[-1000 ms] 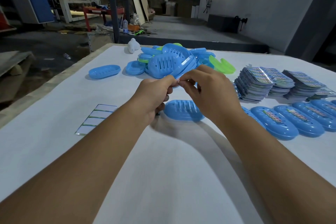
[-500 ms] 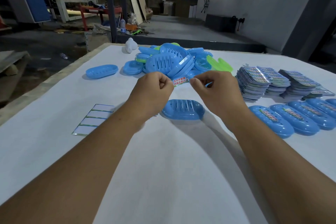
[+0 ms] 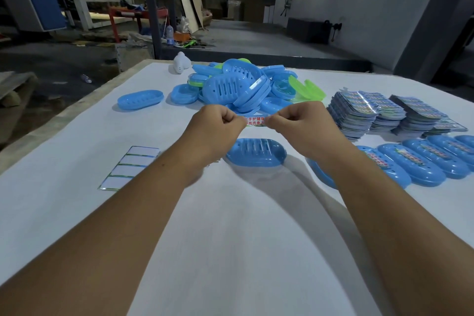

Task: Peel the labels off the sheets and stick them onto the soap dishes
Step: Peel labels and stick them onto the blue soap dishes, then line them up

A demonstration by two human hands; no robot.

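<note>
Since a second ago both hands have pulled apart and dropped a bit: back then they were bunched together fiddling with something tiny, and now the label is stretched out flat between them, red printed side up. Left hand pinches one end with the fingers curled in, right hand pinches the other end the same way, so neither hand is free. I can't see the backing, so I'd guess the peel is done and the sticky side faces down.

What that means for the job: the label hangs just above the blue soap dish lying face down in front of the person, slotted base up, not touching it yet. Looks to me like the sticking step is about to start. Holding it taut by both ends is a sensible way to lay it straight across the slots, but if one end droops it'll grab crooked.

Off to the right there's a row of labelled dishes already done, and behind them stacks of label sheets. A used backing sheet sits on the white table at left, and a pile of bare dishes waits further back, so plenty left to do
</note>
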